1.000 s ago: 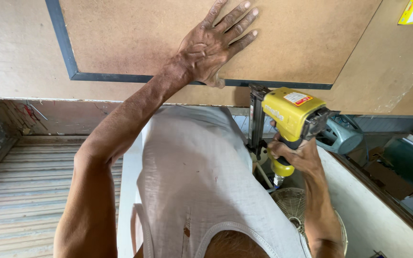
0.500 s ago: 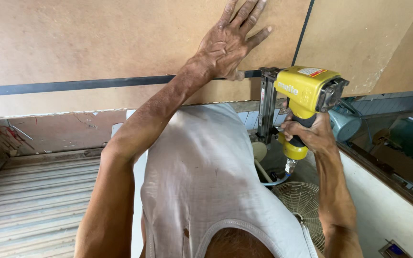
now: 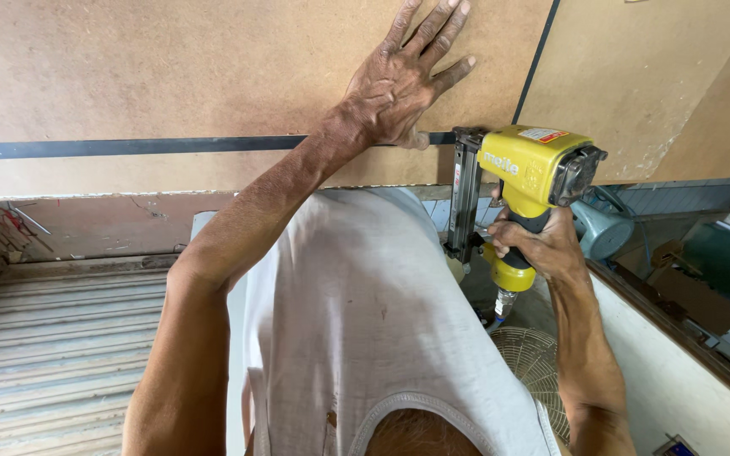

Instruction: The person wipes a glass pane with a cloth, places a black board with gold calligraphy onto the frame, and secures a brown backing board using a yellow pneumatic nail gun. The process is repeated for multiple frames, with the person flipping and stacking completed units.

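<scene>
Change since earlier frame: the black strip on the board now runs level across the view rather than slanting; the nail gun sits closer under the board edge, just right of the flat hand; the pressing hand keeps its place on the board.
Nail gun point(image 3: 524, 190): yellow body, black rear cap, dark upright magazine on its left side; nose raised to the lower edge of the board, just beside the heel of the left hand.
Right hand point(image 3: 536, 245): fingers wrapped tight around the black and yellow grip of the nail gun; trigger finger hidden, cannot tell whether it presses.
Left hand point(image 3: 405, 78): palm flat against the board, fingers spread and pointing up and to the right, arm stretched out straight from the shoulder.
Board point(image 3: 171, 67): large brown fibreboard sheet filling the upper part of the view, rough along its lower edge.
Black strip point(image 3: 128, 146): thin dark band across the board, passing under the left wrist; a second dark line rises at the right of the hand.
Vest point(image 3: 365, 321): white sleeveless garment on the person, seen from above.
Fan guard point(image 3: 534, 363): pale wire grille below the nail gun, beside the right forearm.
Slatted surface point(image 3: 52, 338): grey ribbed boards, lower left.
White ledge point(image 3: 678, 371): pale panel with a dark top edge, lower right.
</scene>
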